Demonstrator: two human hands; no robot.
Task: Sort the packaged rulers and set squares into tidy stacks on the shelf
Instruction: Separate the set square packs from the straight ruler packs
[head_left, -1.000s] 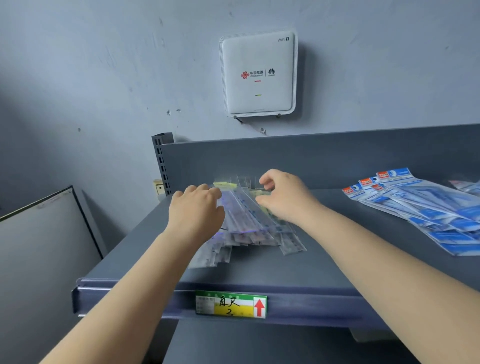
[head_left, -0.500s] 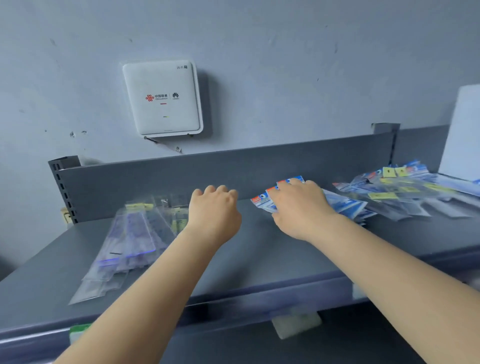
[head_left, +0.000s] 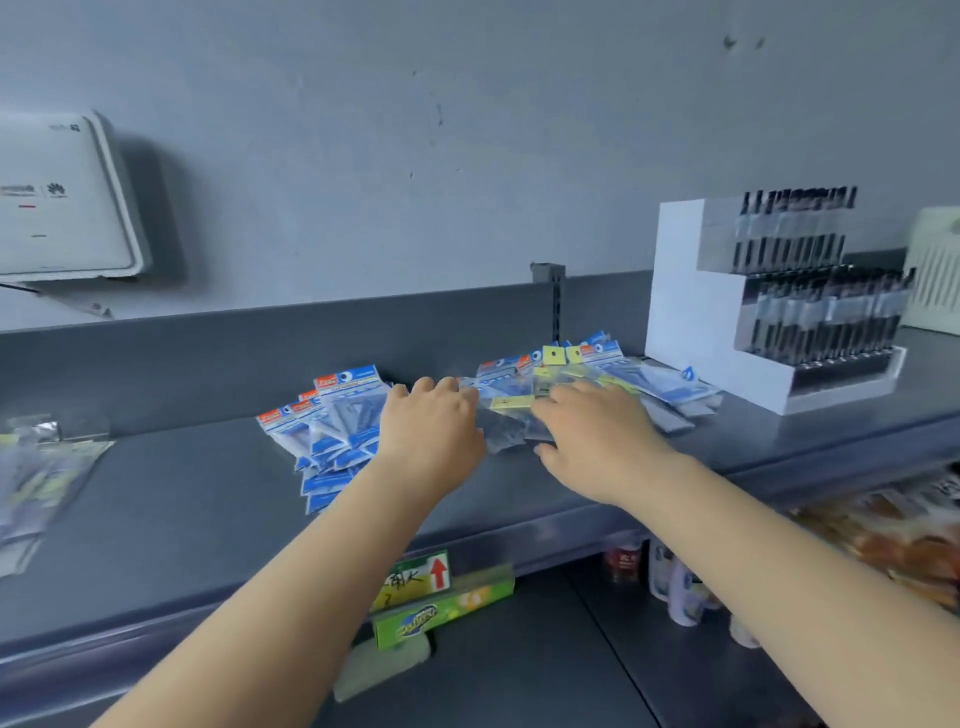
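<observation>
Both hands have travelled rightward along the shelf (head_left: 171, 525) in the last second: from the clear-sleeved ruler pile (head_left: 36, 467) at the far left, past the blue-headed packets (head_left: 337, 421), to the mixed heap (head_left: 587, 379) further right. The left hand (head_left: 434, 423) now hovers at the heap's left edge, knuckles up and fingers loosely bent, gripping nothing that can be made out. The right hand (head_left: 592, 434) lies spread, palm down, over the clear packets with yellow header cards (head_left: 553, 356); its fingers look flat, pressing or just touching rather than pinching, though motion blur hides the fingertips.

The blue-headed packets are just left of the left hand, fanned and overlapping, not squared. The heap under the right hand mixes blue and yellow headers and reaches almost to the white stepped display (head_left: 685, 312) of dark pens. The ruler pile sits well apart at the left edge, loosely gathered.

The shift suggests the left pile is finished with for now and this jumbled heap is next. Sorting looks only partly done: no pile is a tidy stack yet.
</observation>
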